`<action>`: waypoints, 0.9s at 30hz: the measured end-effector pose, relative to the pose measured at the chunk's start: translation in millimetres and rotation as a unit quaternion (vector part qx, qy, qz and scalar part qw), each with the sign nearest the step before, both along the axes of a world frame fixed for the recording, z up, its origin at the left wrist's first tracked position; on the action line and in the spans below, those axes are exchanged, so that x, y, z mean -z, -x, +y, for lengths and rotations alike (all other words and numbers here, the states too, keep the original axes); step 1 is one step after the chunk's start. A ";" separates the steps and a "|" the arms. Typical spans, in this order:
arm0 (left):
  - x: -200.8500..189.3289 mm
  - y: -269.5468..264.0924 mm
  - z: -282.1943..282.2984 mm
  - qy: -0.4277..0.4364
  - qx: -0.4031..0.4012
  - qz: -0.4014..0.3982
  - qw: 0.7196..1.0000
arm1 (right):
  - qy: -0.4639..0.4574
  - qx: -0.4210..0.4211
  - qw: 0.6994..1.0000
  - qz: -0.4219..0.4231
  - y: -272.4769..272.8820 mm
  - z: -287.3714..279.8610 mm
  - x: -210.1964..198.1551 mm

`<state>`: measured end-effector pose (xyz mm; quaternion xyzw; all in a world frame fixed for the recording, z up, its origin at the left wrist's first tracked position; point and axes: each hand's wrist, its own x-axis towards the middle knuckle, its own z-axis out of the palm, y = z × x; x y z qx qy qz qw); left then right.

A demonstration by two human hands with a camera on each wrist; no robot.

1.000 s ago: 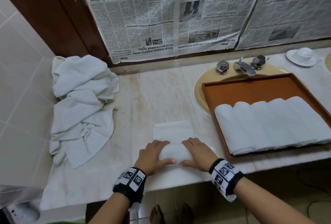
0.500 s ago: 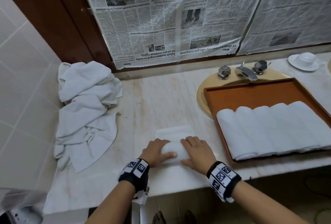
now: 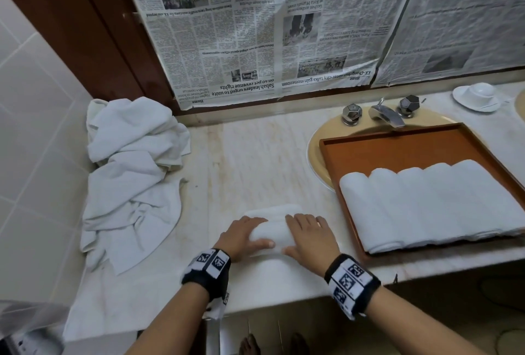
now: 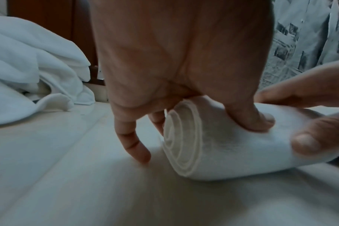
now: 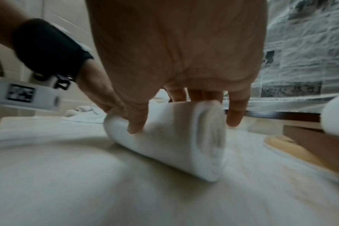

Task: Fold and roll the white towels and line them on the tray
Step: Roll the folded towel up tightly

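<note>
Since a second ago the flat tail beyond the roll [image 3: 271,236] has shortened. Left hand [image 3: 241,236] and right hand [image 3: 309,238] clasp it; rolling is nearly finished, judging by that.

Both hands down, side by side

My left hand [image 3: 241,236] and right hand [image 3: 309,236] curl over the rolled towel [image 3: 271,236], thumbs pressing its near side.

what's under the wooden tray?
The tray sits over a beige sink basin, whose rim shows at its left and back by the faucet. Its front rests on the marble counter. The bowl and drain are covered.
</note>
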<state>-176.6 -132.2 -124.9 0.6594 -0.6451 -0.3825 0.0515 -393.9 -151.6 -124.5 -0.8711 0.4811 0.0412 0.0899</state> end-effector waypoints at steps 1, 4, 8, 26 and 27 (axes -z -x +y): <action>-2.8 0.0 -3.2 0.000 0.008 0.011 1.000 | 0.032 -0.002 0.999 -0.006 -3.2 3.8 4.8; -5.1 0.7 -6.9 -0.007 0.020 0.019 1.000 | -0.003 -0.021 1.000 -0.005 -9.8 -6.3 1.4; 0.1 7.0 3.8 0.030 -0.001 -0.096 0.995 | -0.154 -0.023 0.988 -0.023 -11.7 -37.9 -16.7; -19.4 4.6 -16.0 -0.042 0.023 -0.051 0.998 | -0.252 0.025 0.966 -0.057 14.7 -50.4 -23.5; -22.1 5.6 -18.6 -0.062 0.028 -0.065 0.996 | -0.264 0.026 0.963 -0.055 11.6 -56.2 -24.7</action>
